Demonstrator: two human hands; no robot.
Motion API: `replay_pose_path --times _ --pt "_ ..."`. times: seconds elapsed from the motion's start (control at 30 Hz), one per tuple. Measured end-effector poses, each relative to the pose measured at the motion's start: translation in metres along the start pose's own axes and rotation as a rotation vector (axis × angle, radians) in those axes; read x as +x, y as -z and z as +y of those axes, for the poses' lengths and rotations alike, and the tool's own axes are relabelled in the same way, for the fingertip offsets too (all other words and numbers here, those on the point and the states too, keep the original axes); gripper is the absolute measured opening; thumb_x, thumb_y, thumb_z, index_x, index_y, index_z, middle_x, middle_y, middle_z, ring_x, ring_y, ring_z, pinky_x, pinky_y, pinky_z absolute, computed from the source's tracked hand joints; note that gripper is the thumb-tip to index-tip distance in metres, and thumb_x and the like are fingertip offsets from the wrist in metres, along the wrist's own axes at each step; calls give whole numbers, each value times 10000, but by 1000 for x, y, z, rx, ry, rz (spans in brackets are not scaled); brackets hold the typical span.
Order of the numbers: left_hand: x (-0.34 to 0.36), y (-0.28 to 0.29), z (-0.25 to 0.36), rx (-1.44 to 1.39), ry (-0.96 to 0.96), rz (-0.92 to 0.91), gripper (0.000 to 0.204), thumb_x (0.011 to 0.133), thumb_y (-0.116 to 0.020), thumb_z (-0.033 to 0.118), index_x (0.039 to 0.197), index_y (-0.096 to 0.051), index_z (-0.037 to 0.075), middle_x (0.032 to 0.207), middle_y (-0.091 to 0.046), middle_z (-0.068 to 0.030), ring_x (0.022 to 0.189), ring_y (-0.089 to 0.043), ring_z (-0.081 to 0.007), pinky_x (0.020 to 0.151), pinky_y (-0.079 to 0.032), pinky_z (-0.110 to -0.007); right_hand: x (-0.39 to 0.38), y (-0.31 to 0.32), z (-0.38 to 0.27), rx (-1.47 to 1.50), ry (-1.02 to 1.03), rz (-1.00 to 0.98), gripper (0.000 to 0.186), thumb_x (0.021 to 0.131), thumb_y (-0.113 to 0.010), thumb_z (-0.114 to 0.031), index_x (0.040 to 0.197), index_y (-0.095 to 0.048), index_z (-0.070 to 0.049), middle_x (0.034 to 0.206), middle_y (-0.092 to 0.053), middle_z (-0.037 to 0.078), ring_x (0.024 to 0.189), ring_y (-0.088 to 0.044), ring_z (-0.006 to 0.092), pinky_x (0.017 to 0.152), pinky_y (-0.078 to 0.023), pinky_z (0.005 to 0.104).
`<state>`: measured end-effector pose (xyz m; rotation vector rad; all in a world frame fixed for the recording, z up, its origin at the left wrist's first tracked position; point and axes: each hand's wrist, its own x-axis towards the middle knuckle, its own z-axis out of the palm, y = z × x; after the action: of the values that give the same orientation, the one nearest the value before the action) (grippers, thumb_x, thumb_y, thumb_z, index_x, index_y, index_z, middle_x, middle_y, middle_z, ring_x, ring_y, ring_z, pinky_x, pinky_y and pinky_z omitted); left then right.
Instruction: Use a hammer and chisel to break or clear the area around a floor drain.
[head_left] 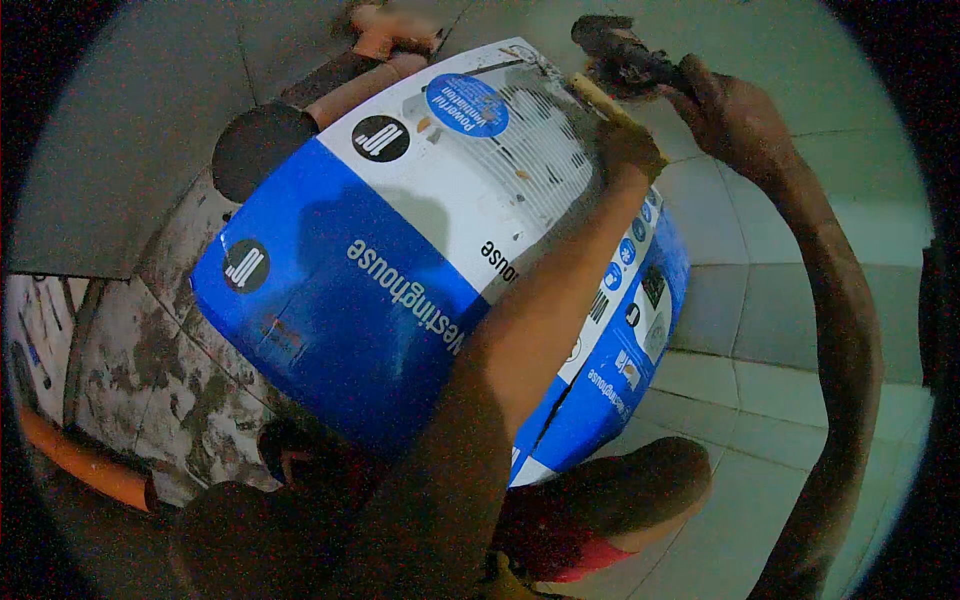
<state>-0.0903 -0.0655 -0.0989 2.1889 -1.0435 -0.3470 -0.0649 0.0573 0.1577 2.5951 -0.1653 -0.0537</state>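
My left hand [634,150] is closed around a pale yellow strip-like tool [600,97] at the far right end of a blue and white cardboard carton [340,240]. My left forearm reaches across the carton. In my right hand [738,118], just beyond the carton's right side, is a dark, grimy tool [625,55] with a blunt, blocky head. That head is close to the yellow tool; I cannot tell whether they touch. The exact kinds of both tools are unclear.
A person's bare limb [385,40] shows past the carton's far edge, beside a round dark shape [262,150]. Stained floor tiles [150,380] lie left, near a white surface with several slim tools [45,325]. My bent knee [640,490] is near the carton.
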Motion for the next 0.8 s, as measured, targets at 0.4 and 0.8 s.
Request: replay_pose_path --times 0.4,0.8 --pt "-84 90 52 5 -333 -52 279 892 -479 289 1010 -710 188 1047 -680 4 983 -611 -219 790 -402 -451 -56 7 38 -24 -183 -111 299 930 -536 -341 1003 -473 -57 638 -577 203 608 -585 422 513 -448 499" --pt "-61 44 35 106 -2 432 287 892 -480 246 942 -724 103 997 -691 -74 952 -606 -240 818 -384 -444 11 0 13 130 49 -56 315 937 -512 -359 928 -476 -46 637 -581 196 599 -586 403 524 -455 487"
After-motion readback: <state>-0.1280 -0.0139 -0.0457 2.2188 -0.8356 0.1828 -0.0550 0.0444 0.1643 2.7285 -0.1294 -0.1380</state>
